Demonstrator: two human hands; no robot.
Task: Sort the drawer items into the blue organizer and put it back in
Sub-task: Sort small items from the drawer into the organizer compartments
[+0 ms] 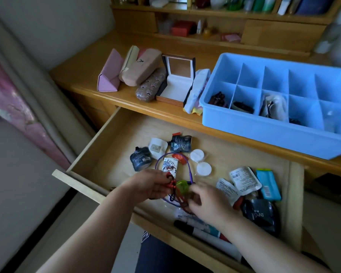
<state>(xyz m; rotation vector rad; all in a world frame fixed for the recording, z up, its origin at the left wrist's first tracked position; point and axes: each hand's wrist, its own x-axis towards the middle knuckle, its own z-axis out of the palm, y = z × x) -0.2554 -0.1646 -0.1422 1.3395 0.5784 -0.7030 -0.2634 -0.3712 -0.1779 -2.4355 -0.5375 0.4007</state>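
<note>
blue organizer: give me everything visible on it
The blue organizer looks like moulded plastic: a rectangular tray divided into two rows of compartments. It sits upright on the desktop, behind the open drawer, its near edge overhanging it. The back row looks empty; several front cells hold small dark items and a clear packet. Neither hand touches it.

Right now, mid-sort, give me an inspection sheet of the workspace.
Surface: wooden desk, drawer pulled open.
Job's things: blue organizer on the desk, front-row compartments partly filled, back row looks empty; sachets, cotton pads and markers still in the drawer.
Clutter: glasses cases, open box on the desk.
Fingers: left hand grips red cord; right hand by green tag, grip unclear.
Cables: purple cord looped in the drawer.
Surroundings: shelves with bottles.
</note>
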